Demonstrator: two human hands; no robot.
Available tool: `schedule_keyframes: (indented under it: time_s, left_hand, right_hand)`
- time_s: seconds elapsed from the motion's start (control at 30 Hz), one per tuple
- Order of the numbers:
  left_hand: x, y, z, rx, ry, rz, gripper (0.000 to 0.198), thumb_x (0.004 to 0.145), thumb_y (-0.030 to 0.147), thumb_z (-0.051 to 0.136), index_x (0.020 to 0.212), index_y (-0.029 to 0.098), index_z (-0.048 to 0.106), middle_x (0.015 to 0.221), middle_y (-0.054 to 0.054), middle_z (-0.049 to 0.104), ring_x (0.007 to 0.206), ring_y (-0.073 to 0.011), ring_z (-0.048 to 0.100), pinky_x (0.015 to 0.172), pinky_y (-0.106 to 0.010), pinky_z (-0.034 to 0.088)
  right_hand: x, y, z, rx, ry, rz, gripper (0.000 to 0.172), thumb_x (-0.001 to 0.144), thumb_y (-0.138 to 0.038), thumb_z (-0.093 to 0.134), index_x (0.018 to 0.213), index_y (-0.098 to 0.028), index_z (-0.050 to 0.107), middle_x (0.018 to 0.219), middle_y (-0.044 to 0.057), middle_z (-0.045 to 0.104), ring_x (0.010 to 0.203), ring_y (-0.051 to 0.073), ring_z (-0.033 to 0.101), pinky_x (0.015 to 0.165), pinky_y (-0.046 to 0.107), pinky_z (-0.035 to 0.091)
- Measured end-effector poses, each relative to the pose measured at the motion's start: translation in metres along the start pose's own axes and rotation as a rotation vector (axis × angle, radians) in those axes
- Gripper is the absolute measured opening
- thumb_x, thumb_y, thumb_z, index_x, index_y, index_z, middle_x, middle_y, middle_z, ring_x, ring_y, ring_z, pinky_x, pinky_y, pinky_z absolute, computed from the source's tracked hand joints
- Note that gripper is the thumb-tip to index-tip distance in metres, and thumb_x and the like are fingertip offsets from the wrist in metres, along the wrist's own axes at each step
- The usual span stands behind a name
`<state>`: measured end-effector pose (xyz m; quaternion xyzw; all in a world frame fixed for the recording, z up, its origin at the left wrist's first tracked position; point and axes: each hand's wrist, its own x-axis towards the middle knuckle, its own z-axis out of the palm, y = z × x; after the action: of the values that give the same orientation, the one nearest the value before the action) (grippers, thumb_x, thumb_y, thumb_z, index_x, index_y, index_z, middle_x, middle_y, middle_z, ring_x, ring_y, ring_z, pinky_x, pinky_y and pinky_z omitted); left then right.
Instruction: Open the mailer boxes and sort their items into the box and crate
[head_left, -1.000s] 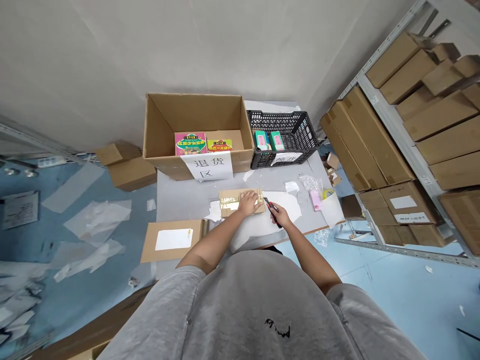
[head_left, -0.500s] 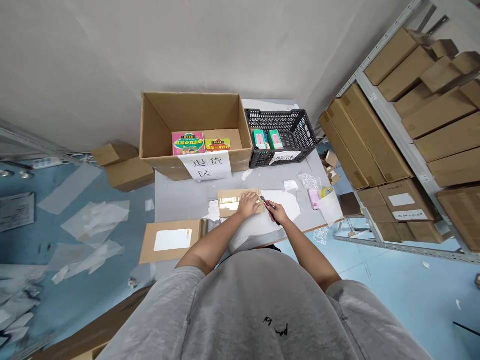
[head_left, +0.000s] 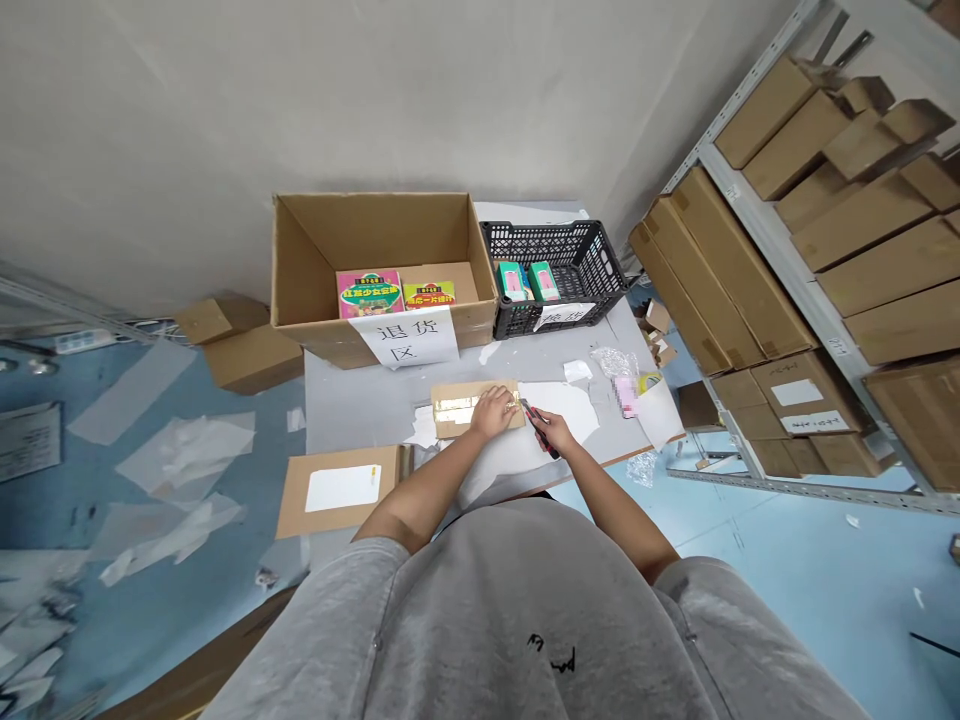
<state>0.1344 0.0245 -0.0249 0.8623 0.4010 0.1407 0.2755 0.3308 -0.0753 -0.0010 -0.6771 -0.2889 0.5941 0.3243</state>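
Observation:
A small flat cardboard box (head_left: 450, 428) with shiny tape along its top lies on the table in front of me. My left hand (head_left: 493, 411) presses down on its right half, fingers spread over the tape. In my right hand (head_left: 553, 431) is a pair of dark scissors (head_left: 538, 424) with some red on the handles. Their tip points at the box's right end; whether it touches is too small to tell. White packing material (head_left: 566, 405) lies under and beside the box.
At the back stand a large open carton (head_left: 375, 220) holding colourful boxes and a black crate (head_left: 592, 265) with green boxes. A labelled flat carton (head_left: 292, 500) lies at the left. Pink item (head_left: 625, 397) and tape roll (head_left: 649, 382) sit right. Shelves (head_left: 712, 165) hold cartons.
The scissors have turned slightly in my right hand, and red now shows at their handle end. My left hand stays on the box. The whole view has shifted slightly.

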Motion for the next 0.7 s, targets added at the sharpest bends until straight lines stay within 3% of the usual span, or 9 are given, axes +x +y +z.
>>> schedule_keyframes:
  time_s: [0.23,0.5,0.7]
  left_hand:
    - [-0.003,-0.002,-0.002,0.020,0.023,0.031,0.028,0.110,0.041,0.051,0.108,0.022,0.071,0.115,-0.014,0.068,0.117,-0.0325,0.059,0.102,-0.047,0.046]
    - [0.001,-0.003,-0.004,0.009,0.002,0.021,0.022,0.108,0.038,0.054,0.107,0.022,0.070,0.115,-0.013,0.069,0.116,-0.0316,0.060,0.100,-0.046,0.046]
    - [0.005,-0.008,-0.003,-0.033,0.003,-0.011,0.016,0.105,0.034,0.059,0.105,0.022,0.069,0.114,-0.012,0.069,0.116,-0.0311,0.060,0.100,-0.044,0.046]
  right_hand:
    - [0.003,0.004,0.003,-0.001,-0.004,0.008,0.074,0.094,-0.052,0.074,0.155,-0.012,0.062,0.050,-0.011,0.056,0.034,0.012,0.047,0.035,0.022,0.037]
    - [0.002,-0.002,0.011,-0.014,0.024,0.008,0.071,0.094,-0.051,0.073,0.153,-0.013,0.064,0.050,-0.011,0.055,0.035,0.011,0.046,0.037,0.021,0.037]
    - [0.005,-0.002,0.016,0.018,0.032,0.000,0.074,0.096,-0.048,0.069,0.159,-0.011,0.058,0.049,-0.011,0.056,0.035,0.013,0.047,0.036,0.022,0.038]
